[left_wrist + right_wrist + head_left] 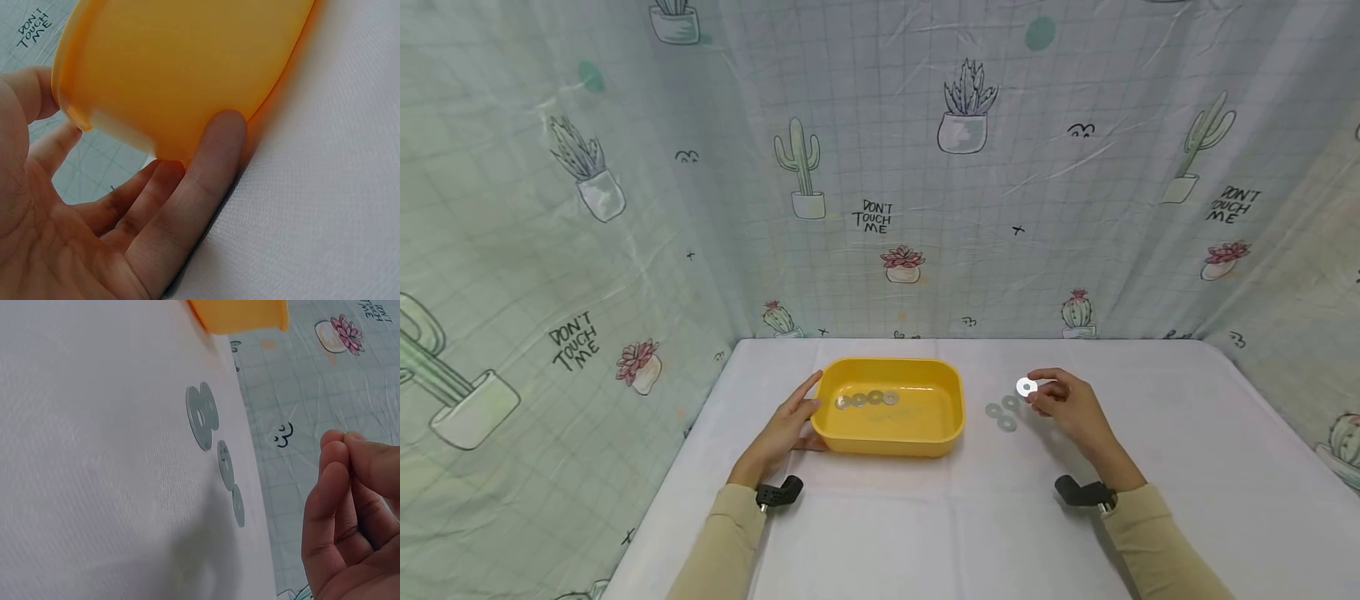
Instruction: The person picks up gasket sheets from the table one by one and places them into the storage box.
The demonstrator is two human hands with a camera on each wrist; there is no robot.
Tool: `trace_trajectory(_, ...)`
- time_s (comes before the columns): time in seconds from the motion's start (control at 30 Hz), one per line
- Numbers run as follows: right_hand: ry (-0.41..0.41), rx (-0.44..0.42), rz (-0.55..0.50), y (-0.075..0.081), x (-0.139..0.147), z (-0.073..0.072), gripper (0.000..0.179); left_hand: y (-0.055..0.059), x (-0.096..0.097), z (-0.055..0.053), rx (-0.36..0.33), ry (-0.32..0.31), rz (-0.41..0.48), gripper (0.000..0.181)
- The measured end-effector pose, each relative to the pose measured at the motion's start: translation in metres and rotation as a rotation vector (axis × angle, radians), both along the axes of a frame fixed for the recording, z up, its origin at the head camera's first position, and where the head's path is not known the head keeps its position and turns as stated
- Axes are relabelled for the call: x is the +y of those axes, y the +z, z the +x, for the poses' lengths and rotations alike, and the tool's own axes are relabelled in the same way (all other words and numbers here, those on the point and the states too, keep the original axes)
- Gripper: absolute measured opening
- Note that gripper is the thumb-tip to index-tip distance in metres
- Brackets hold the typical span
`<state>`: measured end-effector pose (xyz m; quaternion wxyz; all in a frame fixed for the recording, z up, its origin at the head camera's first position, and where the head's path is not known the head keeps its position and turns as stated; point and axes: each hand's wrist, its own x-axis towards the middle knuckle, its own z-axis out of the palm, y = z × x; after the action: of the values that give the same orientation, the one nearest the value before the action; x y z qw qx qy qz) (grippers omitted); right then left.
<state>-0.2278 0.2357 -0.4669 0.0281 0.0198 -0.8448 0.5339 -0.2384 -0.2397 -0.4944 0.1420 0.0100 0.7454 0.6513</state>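
My left hand (781, 429) holds the left end of a yellow plastic tray (887, 447). In the left wrist view, fingers (215, 147) lie against the tray's outer wall and others reach its rim. Inside the tray, several flat metal washers (875, 397) lie in a row toward the back left. My right hand (1075, 412) pinches a bright washer (1022, 385) between thumb and fingertips, just above the table. The right wrist view hides this washer behind the fingers. Below and left of that hand, several loose washers (199, 419) lie close together on the white cloth.
A white cloth (910, 525) covers the table. Behind and at the sides hangs a pale curtain (880, 150) printed with cacti and lettering. The loose washers lie just right of the tray.
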Motion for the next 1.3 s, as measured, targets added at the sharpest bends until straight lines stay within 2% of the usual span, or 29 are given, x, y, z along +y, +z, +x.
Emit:
trace_trajectory(0.2, -0.009, -0.003, -0.006, -0.001, -0.006, 0.000, 0.038, -0.002, 0.001, -0.001, 0.002, 0.000, 0.002, 0.052)
trace_trajectory(0.4, -0.007, 0.002, -0.030, 0.001, -0.018, 0.001, 0.038, 0.002, -0.002, -0.002, 0.009, -0.013, 0.000, 0.054)
trace_trajectory(0.73, -0.013, -0.074, -0.031, 0.008, -0.036, 0.004, 0.037, -0.001, 0.001, -0.001, -0.009, 0.006, -0.013, 0.052)
trace_trajectory(1.03, 0.003, -0.074, -0.061, 0.015, -0.052, 0.010, 0.035, 0.000, 0.002, -0.002, -0.005, 0.000, -0.006, 0.052)
trace_trajectory(1.3, 0.007, -0.084, -0.060, 0.018, -0.068, 0.008, 0.035, -0.001, 0.000, 0.001, 0.008, 0.016, -0.008, 0.053)
